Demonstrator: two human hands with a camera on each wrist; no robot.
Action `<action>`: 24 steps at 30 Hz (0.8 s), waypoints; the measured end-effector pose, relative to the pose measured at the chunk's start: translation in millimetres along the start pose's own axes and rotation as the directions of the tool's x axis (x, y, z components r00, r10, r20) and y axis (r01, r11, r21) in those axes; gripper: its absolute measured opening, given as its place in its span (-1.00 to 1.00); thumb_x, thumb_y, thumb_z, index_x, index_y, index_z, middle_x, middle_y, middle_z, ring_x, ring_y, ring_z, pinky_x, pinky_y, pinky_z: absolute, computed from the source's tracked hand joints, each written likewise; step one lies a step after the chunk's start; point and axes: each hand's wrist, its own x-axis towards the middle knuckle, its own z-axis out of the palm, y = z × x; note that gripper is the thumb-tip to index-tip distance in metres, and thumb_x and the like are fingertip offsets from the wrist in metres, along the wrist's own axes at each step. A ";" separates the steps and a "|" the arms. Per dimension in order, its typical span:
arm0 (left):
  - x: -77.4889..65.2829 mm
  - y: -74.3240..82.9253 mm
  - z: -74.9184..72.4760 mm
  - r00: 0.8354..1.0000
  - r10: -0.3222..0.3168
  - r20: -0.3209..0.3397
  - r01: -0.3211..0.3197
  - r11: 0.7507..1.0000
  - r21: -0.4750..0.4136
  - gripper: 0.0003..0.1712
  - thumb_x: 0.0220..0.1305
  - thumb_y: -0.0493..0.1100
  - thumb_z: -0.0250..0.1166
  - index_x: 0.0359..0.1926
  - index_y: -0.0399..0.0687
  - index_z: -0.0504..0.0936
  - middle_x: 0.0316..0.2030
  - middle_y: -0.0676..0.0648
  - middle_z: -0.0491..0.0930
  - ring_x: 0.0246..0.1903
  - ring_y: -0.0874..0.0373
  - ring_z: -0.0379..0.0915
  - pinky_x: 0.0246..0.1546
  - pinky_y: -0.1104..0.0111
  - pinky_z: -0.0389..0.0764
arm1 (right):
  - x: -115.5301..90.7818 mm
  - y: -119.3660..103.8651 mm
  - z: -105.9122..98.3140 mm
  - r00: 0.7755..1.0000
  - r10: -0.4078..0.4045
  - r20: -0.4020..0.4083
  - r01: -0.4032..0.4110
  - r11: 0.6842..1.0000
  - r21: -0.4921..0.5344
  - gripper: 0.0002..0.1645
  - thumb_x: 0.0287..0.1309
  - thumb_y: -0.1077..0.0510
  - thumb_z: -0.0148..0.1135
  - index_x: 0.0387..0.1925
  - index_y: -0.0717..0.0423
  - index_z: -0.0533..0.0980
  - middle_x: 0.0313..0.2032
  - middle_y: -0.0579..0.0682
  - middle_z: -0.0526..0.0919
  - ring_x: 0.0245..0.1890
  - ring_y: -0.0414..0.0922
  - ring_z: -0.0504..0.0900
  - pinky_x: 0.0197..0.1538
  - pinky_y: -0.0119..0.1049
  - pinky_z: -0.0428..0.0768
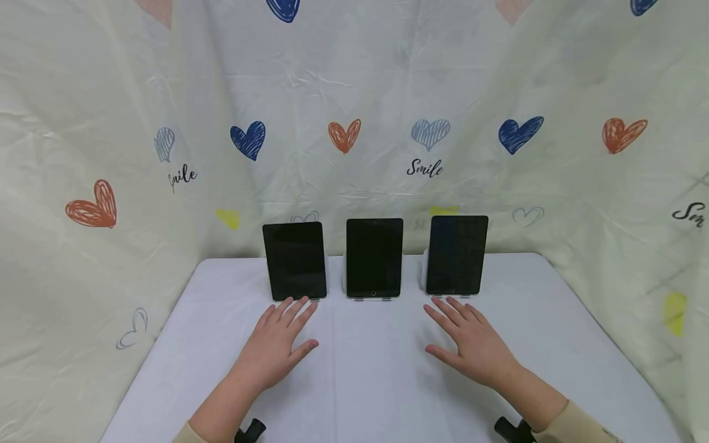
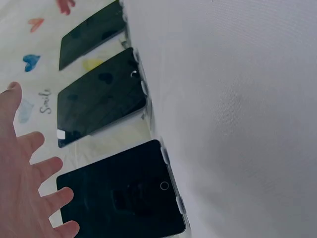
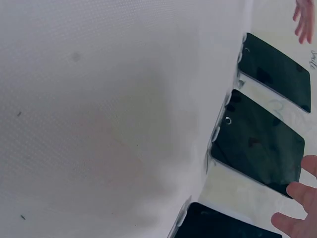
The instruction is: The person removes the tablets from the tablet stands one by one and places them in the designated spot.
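Three black tablets stand upright in a row on stands at the back of a white table. The left tablet (image 1: 295,261) leans a little, the middle tablet (image 1: 374,257) faces straight ahead, and the right tablet (image 1: 456,254) tilts slightly; all their screens are dark. My left hand (image 1: 277,344) is held with fingers spread, its fingertips just in front of the left tablet's lower edge. Likewise spread, my right hand (image 1: 471,341) is nearest the right tablet's lower edge. Neither hand holds anything. Whether the fingertips touch the tablets, I cannot tell.
A white cloth covers the table (image 1: 354,381). Behind it hangs a pale curtain (image 1: 354,74) printed with hearts and the word Smile, also reaching down both sides. Clear-looking stand feet (image 1: 373,299) jut out under the middle tablet. Black straps sit at both wrists.
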 end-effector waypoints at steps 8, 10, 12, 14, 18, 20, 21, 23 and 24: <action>0.4 -0.4 0.9 1.000 0.001 -0.021 -0.001 1.000 -0.005 -0.13 0.35 0.38 0.08 0.56 0.23 0.08 0.51 -0.02 0.12 0.46 -0.10 0.00 0.38 -0.12 0.06 | 1.8 0.9 2.0 0.999 -0.022 -0.034 0.022 1.000 -0.002 -0.03 0.15 -0.41 0.23 0.49 -0.15 0.22 0.47 0.01 0.24 0.43 0.14 0.19 0.37 0.22 0.14; 0.5 -0.7 0.7 1.000 -0.002 -0.013 0.002 1.000 0.001 -0.13 0.36 0.38 0.07 0.56 0.24 0.07 0.51 -0.02 0.12 0.47 -0.10 0.00 0.39 -0.11 0.05 | 3.2 1.4 2.3 0.999 -0.023 -0.028 0.023 1.000 -0.008 -0.03 0.17 -0.43 0.20 0.50 -0.16 0.21 0.47 0.00 0.23 0.44 0.13 0.18 0.38 0.21 0.13; 0.7 -1.4 0.1 1.000 -0.003 -0.006 0.003 1.000 0.001 -0.13 0.36 0.39 0.06 0.56 0.24 0.07 0.50 -0.02 0.12 0.47 -0.10 0.00 0.39 -0.12 0.05 | 4.8 1.5 2.0 1.000 -0.020 -0.015 0.020 1.000 -0.009 -0.03 0.18 -0.45 0.16 0.51 -0.17 0.19 0.48 -0.02 0.22 0.45 0.11 0.17 0.39 0.19 0.13; 1.0 -2.0 -0.6 1.000 -0.005 -0.002 0.005 1.000 0.002 -0.13 0.36 0.39 0.05 0.56 0.24 0.07 0.50 -0.03 0.13 0.46 -0.11 0.01 0.39 -0.12 0.04 | 6.3 1.7 1.8 1.000 -0.022 -0.009 0.022 1.000 -0.010 -0.03 0.19 -0.47 0.14 0.51 -0.16 0.19 0.47 -0.02 0.22 0.45 0.11 0.17 0.39 0.19 0.14; 2.1 -4.0 -1.6 1.000 -0.011 0.002 0.011 1.000 0.006 -0.13 0.36 0.39 0.06 0.55 0.22 0.10 0.49 -0.04 0.15 0.45 -0.13 0.02 0.39 -0.13 0.03 | 9.5 0.0 0.8 1.000 -0.028 0.003 0.028 1.000 -0.007 -0.02 0.18 -0.48 0.13 0.51 -0.16 0.19 0.47 -0.02 0.23 0.45 0.09 0.17 0.39 0.18 0.15; 2.9 -4.9 -2.2 1.000 -0.015 0.003 0.015 1.000 0.014 -0.13 0.36 0.39 0.06 0.55 0.22 0.10 0.49 -0.04 0.16 0.45 -0.14 0.03 0.39 -0.12 0.03 | 11.5 -1.4 0.9 0.999 -0.034 0.002 0.034 0.999 -0.002 -0.02 0.18 -0.46 0.16 0.51 -0.16 0.20 0.47 -0.01 0.23 0.45 0.10 0.17 0.38 0.19 0.16; 3.3 -5.4 -2.5 1.000 -0.017 0.003 0.017 1.000 0.013 -0.14 0.36 0.39 0.07 0.55 0.22 0.10 0.49 -0.04 0.16 0.45 -0.14 0.03 0.39 -0.13 0.03 | 12.5 -2.1 1.1 0.999 -0.037 0.001 0.037 0.999 -0.003 -0.02 0.17 -0.45 0.17 0.51 -0.16 0.20 0.47 -0.01 0.23 0.45 0.10 0.18 0.38 0.20 0.16; 3.7 -6.5 -3.4 1.000 -0.019 0.001 0.019 1.000 0.018 -0.14 0.36 0.39 0.06 0.55 0.22 0.11 0.48 -0.05 0.17 0.44 -0.14 0.04 0.39 -0.13 0.04 | 14.7 -3.3 2.0 0.999 -0.040 0.001 0.040 0.999 -0.003 -0.03 0.17 -0.44 0.18 0.50 -0.16 0.20 0.47 -0.01 0.23 0.44 0.10 0.19 0.37 0.20 0.18; 4.0 -7.2 -3.6 1.000 -0.018 -0.003 0.019 1.000 0.023 -0.14 0.36 0.39 0.06 0.55 0.21 0.12 0.48 -0.05 0.17 0.44 -0.15 0.05 0.38 -0.13 0.06 | 15.7 -3.9 2.6 0.999 -0.041 0.001 0.041 0.999 -0.001 -0.03 0.17 -0.44 0.19 0.50 -0.16 0.20 0.47 -0.01 0.23 0.44 0.10 0.19 0.37 0.20 0.18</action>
